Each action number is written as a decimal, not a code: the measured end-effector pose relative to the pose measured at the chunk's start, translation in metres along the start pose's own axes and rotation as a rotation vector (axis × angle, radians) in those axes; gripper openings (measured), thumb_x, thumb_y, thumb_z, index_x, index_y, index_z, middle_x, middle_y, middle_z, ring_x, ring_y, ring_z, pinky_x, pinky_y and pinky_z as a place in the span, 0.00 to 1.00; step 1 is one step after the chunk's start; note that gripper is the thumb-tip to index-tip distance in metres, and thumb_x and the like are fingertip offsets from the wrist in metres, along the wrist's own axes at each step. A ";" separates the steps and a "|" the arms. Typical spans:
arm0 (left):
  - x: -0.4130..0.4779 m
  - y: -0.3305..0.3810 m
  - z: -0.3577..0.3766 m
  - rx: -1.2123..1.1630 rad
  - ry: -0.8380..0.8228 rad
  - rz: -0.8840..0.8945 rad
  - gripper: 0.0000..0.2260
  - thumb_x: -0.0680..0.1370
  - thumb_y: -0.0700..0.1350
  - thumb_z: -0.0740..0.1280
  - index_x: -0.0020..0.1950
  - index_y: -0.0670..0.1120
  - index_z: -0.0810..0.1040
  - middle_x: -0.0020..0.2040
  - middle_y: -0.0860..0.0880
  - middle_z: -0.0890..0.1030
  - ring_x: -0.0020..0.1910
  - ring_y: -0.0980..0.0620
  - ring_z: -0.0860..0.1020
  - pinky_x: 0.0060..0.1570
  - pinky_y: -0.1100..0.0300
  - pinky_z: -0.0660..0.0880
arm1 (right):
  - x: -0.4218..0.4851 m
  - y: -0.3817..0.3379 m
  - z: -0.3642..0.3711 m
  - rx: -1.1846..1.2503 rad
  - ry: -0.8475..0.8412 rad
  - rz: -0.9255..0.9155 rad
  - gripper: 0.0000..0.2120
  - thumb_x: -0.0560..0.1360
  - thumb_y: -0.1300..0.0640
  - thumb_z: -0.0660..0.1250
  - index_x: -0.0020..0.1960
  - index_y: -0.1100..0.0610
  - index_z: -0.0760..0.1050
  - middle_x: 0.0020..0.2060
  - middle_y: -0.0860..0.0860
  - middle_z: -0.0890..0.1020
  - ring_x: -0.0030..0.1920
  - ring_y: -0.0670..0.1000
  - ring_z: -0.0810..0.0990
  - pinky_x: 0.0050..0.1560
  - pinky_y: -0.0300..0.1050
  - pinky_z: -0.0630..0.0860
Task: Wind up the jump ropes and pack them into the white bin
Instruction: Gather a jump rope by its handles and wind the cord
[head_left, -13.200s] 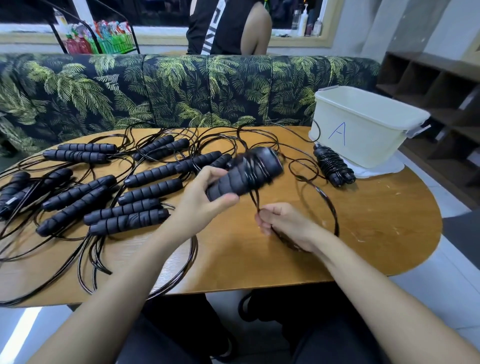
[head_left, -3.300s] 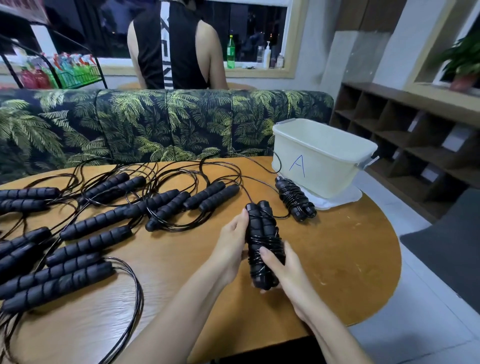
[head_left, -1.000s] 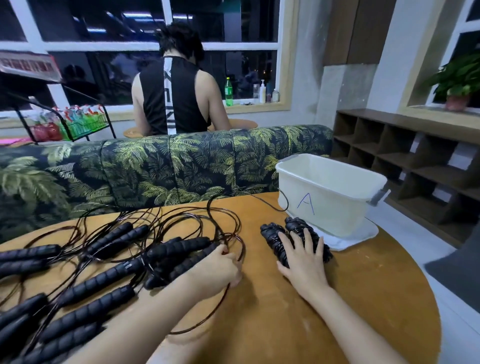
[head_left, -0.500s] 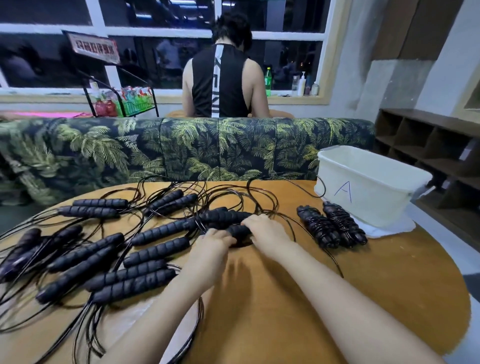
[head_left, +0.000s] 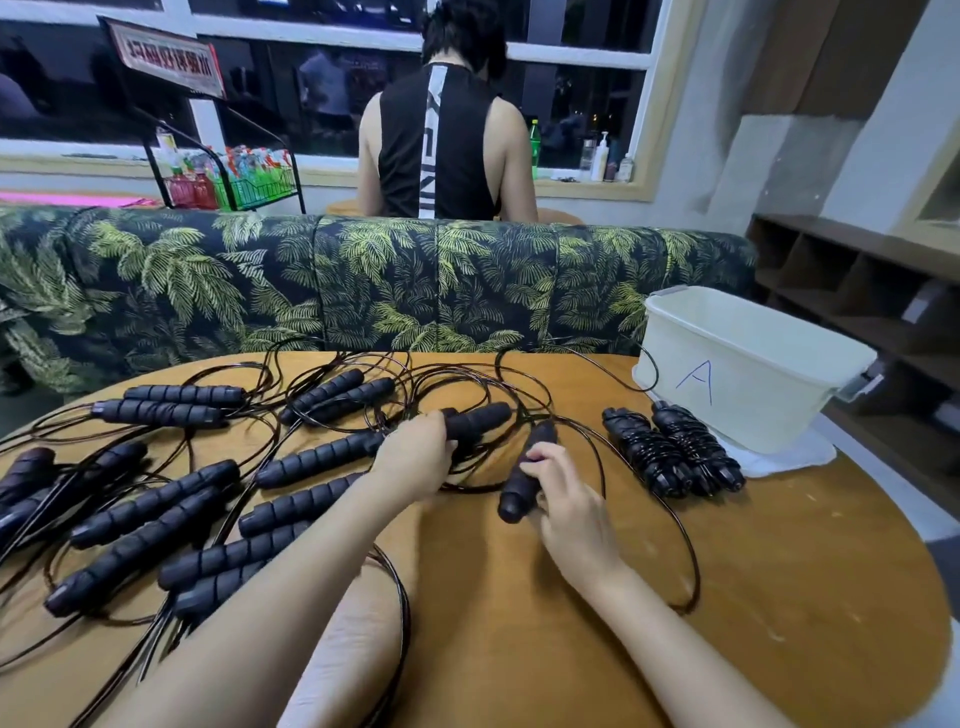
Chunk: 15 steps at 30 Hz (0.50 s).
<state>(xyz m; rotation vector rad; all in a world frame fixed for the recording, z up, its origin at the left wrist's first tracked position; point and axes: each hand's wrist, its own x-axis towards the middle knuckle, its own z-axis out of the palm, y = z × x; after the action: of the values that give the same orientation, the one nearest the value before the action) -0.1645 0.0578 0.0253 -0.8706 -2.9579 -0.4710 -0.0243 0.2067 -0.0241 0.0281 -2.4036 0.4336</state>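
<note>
We sit at a round wooden table (head_left: 779, 597) in front of a palm-print sofa (head_left: 363, 280). Loose jump ropes (head_left: 156, 509), thin black cords with ribbed foam grips, sprawl across the left. Our left hand (head_left: 415, 457) grips one handle (head_left: 480, 418), which points right. Our right hand (head_left: 566, 499) grips a second handle (head_left: 522, 480), which points away from us. Two wound ropes (head_left: 670, 449) lie just beside the white plastic bin (head_left: 743, 395), far right.

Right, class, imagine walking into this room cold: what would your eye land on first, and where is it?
The tangle of loose jump ropes sprawled over the left half of the round wooden table. At its centre the left hand and right hand each grip a black foam handle. On the right, two wound ropes lie beside the white bin marked A.
</note>
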 end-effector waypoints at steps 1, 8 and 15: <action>-0.017 0.001 -0.008 -0.319 -0.067 -0.085 0.09 0.81 0.46 0.61 0.55 0.41 0.73 0.51 0.42 0.79 0.46 0.44 0.79 0.42 0.57 0.73 | -0.008 -0.006 -0.009 0.024 0.065 -0.013 0.29 0.62 0.69 0.77 0.56 0.53 0.68 0.62 0.48 0.70 0.46 0.56 0.81 0.37 0.47 0.78; -0.158 0.025 -0.022 -1.753 -0.652 -0.363 0.16 0.76 0.40 0.66 0.62 0.34 0.73 0.53 0.33 0.80 0.46 0.38 0.82 0.48 0.45 0.80 | -0.064 -0.060 -0.032 0.067 0.238 -0.124 0.25 0.66 0.70 0.73 0.57 0.53 0.71 0.59 0.50 0.71 0.50 0.51 0.77 0.37 0.44 0.80; -0.195 0.036 0.010 -1.853 -0.450 -0.445 0.22 0.71 0.35 0.70 0.63 0.32 0.68 0.53 0.31 0.78 0.56 0.30 0.77 0.43 0.41 0.80 | -0.103 -0.070 -0.033 0.231 0.021 -0.073 0.31 0.68 0.74 0.71 0.65 0.50 0.73 0.64 0.44 0.74 0.61 0.45 0.77 0.60 0.37 0.73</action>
<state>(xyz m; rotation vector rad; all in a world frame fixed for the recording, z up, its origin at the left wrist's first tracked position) 0.0197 -0.0132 0.0053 -0.0638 -2.0595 -3.4443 0.0844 0.1411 -0.0451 0.2121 -2.3124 0.6722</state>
